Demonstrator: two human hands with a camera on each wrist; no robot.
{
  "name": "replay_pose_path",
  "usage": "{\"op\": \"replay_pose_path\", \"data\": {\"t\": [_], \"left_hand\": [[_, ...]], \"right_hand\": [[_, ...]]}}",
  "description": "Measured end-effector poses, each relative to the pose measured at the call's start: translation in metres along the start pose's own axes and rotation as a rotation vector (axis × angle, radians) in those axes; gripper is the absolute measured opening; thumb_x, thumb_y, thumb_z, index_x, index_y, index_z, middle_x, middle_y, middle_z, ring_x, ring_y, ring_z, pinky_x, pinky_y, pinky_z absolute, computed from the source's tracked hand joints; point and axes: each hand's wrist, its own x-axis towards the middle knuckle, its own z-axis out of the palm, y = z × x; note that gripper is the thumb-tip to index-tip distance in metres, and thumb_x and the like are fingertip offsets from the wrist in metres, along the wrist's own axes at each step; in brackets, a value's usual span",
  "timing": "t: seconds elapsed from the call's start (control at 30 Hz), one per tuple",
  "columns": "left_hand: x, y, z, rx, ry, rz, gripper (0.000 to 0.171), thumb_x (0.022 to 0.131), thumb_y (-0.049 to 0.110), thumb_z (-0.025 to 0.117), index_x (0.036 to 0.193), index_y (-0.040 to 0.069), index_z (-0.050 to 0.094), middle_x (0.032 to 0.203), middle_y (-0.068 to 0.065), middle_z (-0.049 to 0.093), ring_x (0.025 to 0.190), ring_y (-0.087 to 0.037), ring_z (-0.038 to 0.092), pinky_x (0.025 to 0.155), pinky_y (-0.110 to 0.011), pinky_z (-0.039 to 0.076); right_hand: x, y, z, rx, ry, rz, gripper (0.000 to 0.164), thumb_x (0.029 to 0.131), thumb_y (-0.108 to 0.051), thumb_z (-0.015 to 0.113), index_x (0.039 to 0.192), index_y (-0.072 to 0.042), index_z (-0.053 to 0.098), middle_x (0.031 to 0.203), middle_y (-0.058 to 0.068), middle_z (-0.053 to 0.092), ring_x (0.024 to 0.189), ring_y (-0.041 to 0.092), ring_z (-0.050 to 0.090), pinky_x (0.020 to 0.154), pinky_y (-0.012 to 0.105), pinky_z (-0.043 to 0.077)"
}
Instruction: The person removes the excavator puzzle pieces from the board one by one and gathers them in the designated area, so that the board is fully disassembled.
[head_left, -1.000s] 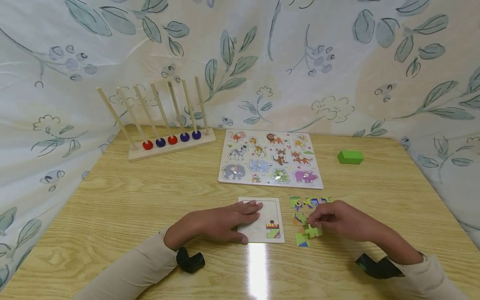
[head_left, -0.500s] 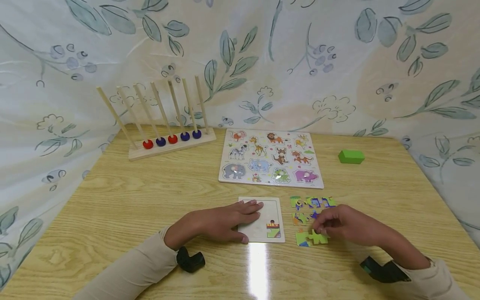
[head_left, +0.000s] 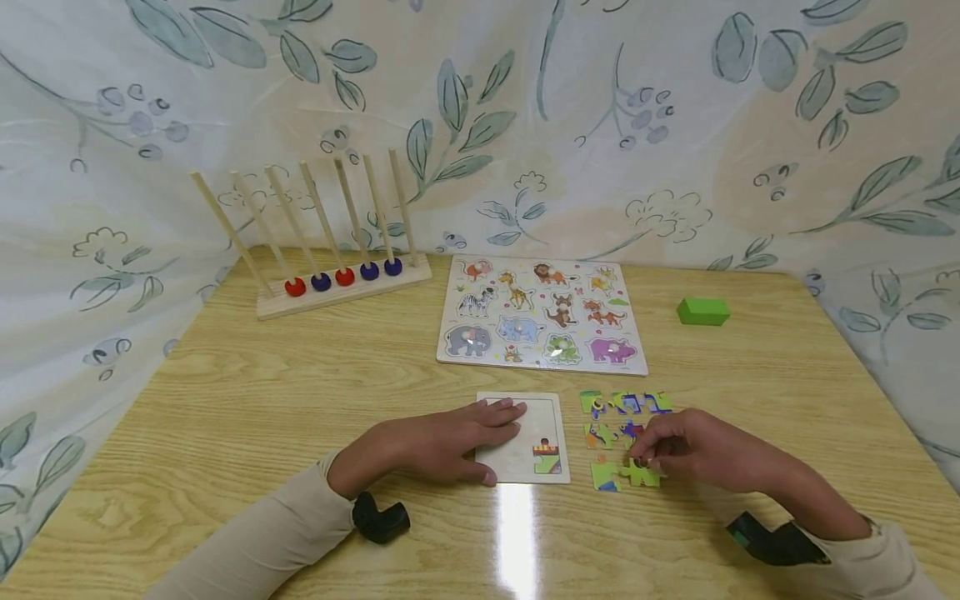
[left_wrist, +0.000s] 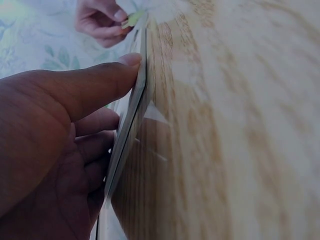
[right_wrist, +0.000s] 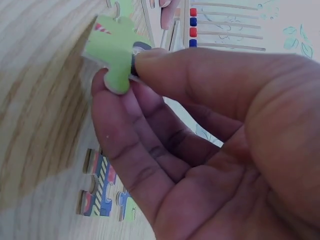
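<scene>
My left hand (head_left: 457,442) lies with extended fingers on a square white puzzle tray (head_left: 536,417), its thumb at the near edge. In the tray's near right corner sit joined jigsaw pieces (head_left: 546,462), red, yellow and green. To the right, my right hand (head_left: 690,454) pinches a green jigsaw piece (right_wrist: 112,45) between thumb and fingers; in the right wrist view that piece is tilted above the table. Loose jigsaw pieces lie between the tray and this hand, including a green one with blue (head_left: 605,477) and one with orange (head_left: 598,436). The right hand partly hides others.
Behind the tray lies an animal peg puzzle board (head_left: 540,315). A wooden peg stand (head_left: 345,287) with red and blue beads stands at the back left. A green block (head_left: 702,312) sits at the back right. Patterned cloth (head_left: 525,125) hangs behind the table.
My right hand has shifted slightly to the right with the green jigsaw piece, showing more of the loose pieces. The left hand has stayed on the tray.
</scene>
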Motion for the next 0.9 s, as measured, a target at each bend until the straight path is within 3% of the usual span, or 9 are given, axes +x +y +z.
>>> {"op": "replay_pose_path", "data": {"t": [0.4,0.9], "left_hand": [[0.000,0.000,0.000,-0.001,0.007,0.003,0.069,0.097,0.032,0.061,0.153,0.009,0.029,0.162,0.004,0.008,0.147,-0.014,0.003,0.117,-0.034,0.013],[0.000,0.001,0.001,0.002,0.003,0.006,0.070,0.096,0.032,0.062,0.153,0.008,0.029,0.162,0.003,0.009,0.147,-0.014,0.002,0.117,-0.033,0.013]], "right_hand": [[-0.001,-0.004,-0.004,-0.091,-0.001,0.019,0.013,0.094,-0.007,0.063,0.102,-0.011,0.072,0.102,-0.002,0.070,0.089,0.009,0.063,0.074,0.027,0.054],[0.001,-0.013,-0.006,-0.178,0.048,0.057,0.018,0.092,0.002,0.062,0.103,-0.008,0.073,0.102,0.000,0.070,0.091,0.007,0.061,0.071,0.026,0.053]]}}
